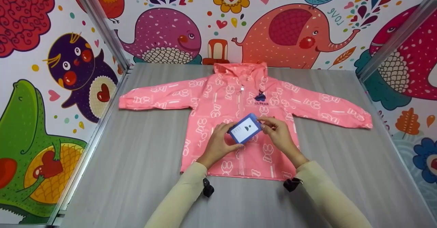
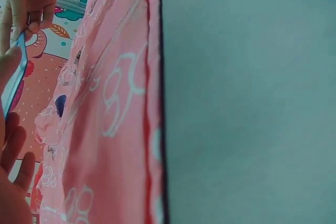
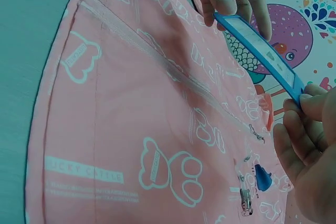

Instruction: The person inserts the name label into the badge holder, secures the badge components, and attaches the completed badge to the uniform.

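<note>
A blue ID badge holder (image 1: 243,132) with a white card inside is held tilted over the front of a pink hooded jacket (image 1: 211,118). My left hand (image 1: 217,145) grips its left end, thumb along the lower edge and fingers at the upper edge. At the opposite end, my right hand (image 1: 280,136) pinches the corner between thumb and fingers. The right wrist view shows the badge holder (image 3: 265,56) raised above the cloth. The jacket lies front up, sleeves spread to both sides, with white bear outlines and a dark blue logo (image 1: 260,97) on the chest.
The jacket rests on a grey wood-grain table (image 1: 143,146). Metal posts (image 1: 102,26) and walls printed with cartoon animals enclose the back and sides. In the right wrist view, a small shiny metal piece (image 3: 245,201) lies on the jacket near the logo.
</note>
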Motion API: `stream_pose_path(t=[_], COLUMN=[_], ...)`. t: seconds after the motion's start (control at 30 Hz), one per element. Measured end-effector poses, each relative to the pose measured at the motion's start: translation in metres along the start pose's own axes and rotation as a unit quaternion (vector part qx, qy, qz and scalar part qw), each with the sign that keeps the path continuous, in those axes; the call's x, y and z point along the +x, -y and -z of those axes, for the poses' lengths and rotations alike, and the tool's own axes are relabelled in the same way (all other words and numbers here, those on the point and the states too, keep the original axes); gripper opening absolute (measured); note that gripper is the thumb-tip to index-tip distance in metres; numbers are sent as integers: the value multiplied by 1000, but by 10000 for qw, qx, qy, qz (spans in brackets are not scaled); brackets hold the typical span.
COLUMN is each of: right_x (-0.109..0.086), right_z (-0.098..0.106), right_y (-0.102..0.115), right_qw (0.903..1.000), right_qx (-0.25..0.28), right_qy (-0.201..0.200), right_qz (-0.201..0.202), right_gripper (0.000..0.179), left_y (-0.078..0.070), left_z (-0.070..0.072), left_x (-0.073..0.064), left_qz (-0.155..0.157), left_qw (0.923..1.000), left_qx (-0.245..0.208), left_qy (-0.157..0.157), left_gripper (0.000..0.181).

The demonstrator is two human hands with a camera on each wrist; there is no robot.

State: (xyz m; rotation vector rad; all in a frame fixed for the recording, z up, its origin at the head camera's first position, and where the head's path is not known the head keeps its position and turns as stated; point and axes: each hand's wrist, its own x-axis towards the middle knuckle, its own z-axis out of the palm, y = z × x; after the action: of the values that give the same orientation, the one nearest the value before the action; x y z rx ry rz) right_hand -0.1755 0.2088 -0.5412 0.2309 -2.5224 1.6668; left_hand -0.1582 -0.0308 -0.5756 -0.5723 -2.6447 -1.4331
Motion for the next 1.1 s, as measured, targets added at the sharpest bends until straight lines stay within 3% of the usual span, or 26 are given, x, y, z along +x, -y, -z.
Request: stream_pose_path(t=[0.17, 0.4, 0.53, 0.87, 1.1], right_x=[-1, -6, -7, -5, -2], right_z=[1, 7, 8, 6, 4], right_y=[4, 36, 43, 43, 22], right_qw=[9999, 9994, 9991, 9983, 9975], right_qx=[-91, -11, 29, -103, -320], right_qy=[84, 301, 385, 545, 613], right_qz=[-95, -149, -166, -180, -127], right_gripper=[28, 30, 31, 31, 34], left_y=[-3, -3, -2, -5, -8], left_z=[-1, -4, -6, -10, -12], left_x=[0, 2, 3, 6, 5], left_qz=[-21, -151, -159, -125, -150], left_qw=[9992, 9966, 9949, 9904, 9763], left_qx=[406, 768, 901, 1167, 2004], left_qy=[-57, -274, -421, -725, -807], left_gripper=[84, 87, 86, 78, 81])
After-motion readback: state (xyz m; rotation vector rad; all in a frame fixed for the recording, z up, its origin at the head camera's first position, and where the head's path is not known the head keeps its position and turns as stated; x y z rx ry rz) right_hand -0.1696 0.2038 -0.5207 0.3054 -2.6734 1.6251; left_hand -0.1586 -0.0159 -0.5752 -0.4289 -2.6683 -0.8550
